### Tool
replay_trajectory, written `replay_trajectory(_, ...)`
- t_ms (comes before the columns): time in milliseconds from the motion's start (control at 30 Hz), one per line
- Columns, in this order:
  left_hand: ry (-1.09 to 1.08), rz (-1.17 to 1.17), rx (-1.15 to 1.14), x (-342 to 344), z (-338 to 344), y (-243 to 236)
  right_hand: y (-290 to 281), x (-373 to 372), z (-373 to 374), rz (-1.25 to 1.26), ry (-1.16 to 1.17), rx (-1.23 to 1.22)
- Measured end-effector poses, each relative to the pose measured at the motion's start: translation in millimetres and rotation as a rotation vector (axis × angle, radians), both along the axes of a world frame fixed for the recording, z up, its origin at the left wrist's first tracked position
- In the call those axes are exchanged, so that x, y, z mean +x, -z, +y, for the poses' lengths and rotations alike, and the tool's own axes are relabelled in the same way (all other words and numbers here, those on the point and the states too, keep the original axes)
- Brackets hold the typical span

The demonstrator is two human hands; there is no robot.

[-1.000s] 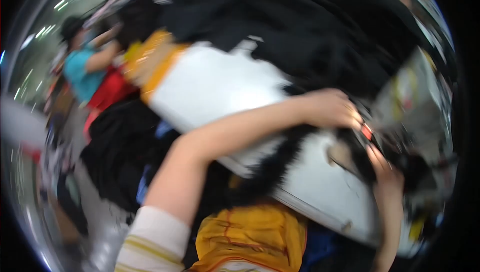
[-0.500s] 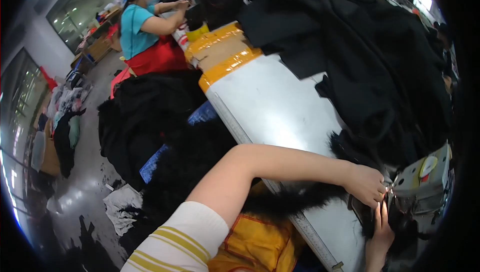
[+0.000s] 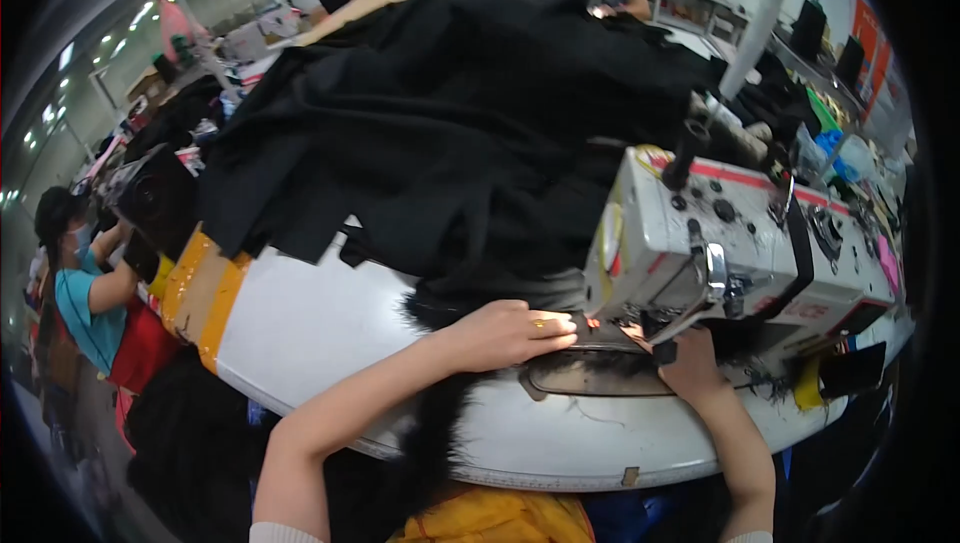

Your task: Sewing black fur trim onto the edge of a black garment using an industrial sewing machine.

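Black fur [image 3: 440, 433], lower centre of frame, across white table [image 3: 310, 328]; likely light, soft, slippery, best held flat near its edge; left hand [image 3: 508, 335], fingers together, beside machine [image 3: 740, 228]; right hand [image 3: 692, 368], fingertips hidden; clamping on fur cannot be told for either.

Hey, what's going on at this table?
A person is working at a white sewing machine. Their left hand is at the dark material just left of the lit needle area; their right hand is just right of it, fingertips partly hidden. A furry black strip hangs over the white tabletop's near edge, and a big heap of black fabric lies behind. Off to the left, a co-worker wears a teal top.
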State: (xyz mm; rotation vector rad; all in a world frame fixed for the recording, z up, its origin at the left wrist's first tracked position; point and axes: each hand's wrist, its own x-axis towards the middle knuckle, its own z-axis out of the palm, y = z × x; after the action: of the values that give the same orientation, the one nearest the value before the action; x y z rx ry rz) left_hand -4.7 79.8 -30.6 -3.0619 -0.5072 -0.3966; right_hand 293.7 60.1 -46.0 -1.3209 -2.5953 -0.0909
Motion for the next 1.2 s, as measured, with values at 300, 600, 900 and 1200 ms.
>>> replay_trajectory(300, -0.133, -0.1, -0.006, 8.2, 5.8, 4.7, -13.1, 10.1, 6.0, 0.132, -0.126, 0.239)
replay_trajectory(600, -0.12, -0.114, 0.046, 14.3, 5.1, 7.9, -10.1, 12.7, 11.3, -0.15, -0.004, 0.309)
replay_trajectory(900, -0.135, -0.161, 0.04, 14.3, 5.7, 15.0, -5.3, 16.6, 13.6, -0.049, -0.045, 0.295)
replay_trajectory(1200, -0.088, -0.186, 0.006, 17.1, 10.9, 0.6, -9.0, 9.2, 13.0, 0.047, 0.021, 0.186)
